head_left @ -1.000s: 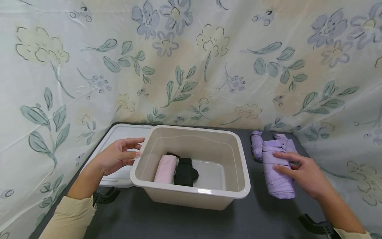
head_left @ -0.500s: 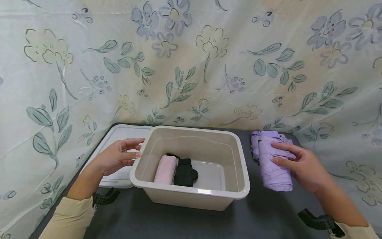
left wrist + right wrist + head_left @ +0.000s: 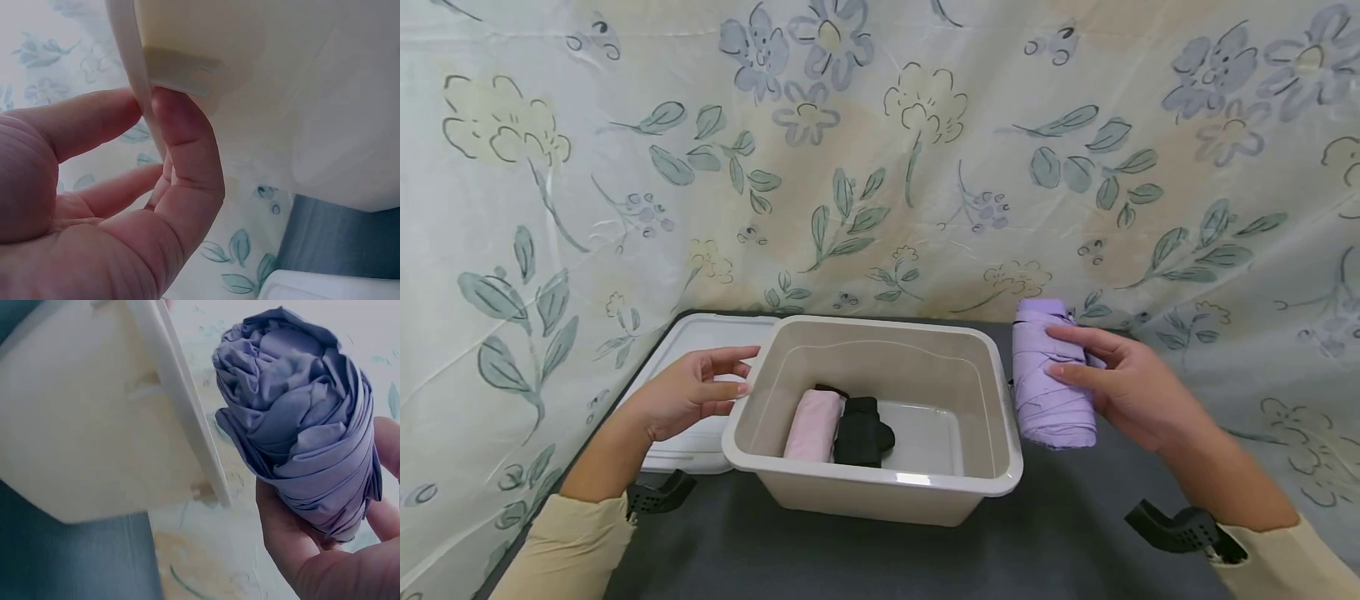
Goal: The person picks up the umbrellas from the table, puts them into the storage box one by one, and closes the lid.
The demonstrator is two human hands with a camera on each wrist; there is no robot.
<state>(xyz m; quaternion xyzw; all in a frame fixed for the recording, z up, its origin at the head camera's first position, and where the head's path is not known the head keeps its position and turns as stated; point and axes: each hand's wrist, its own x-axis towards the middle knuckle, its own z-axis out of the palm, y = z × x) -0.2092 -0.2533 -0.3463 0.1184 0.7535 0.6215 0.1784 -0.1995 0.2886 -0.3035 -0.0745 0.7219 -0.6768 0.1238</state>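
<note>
A beige plastic bin (image 3: 872,492) stands on the dark table. My left hand (image 3: 696,392) pinches its left rim, thumb on one side and fingers on the other, as the left wrist view shows the rim (image 3: 128,50) between them. To the right of the bin, my right hand (image 3: 1138,392) grips a lilac cloth roll (image 3: 1048,392), held up beside the right rim. In the right wrist view the crumpled end of the lilac roll (image 3: 294,425) faces the camera, apart from the bin. Inside the bin lie a pink cloth roll (image 3: 814,425) and a black folded bundle (image 3: 859,433), side by side.
A pale lid (image 3: 688,450) lies flat on the table at the left, partly behind the left hand. Floral fabric (image 3: 850,167) hangs behind and along the sides. The dark tabletop (image 3: 820,558) shows in front of the bin.
My right hand has lifted the lilac roll and carried it left, close to the bin's rim. Other lilac bundles visible earlier are now mostly hidden behind it. The left hand stays at the rim.
</note>
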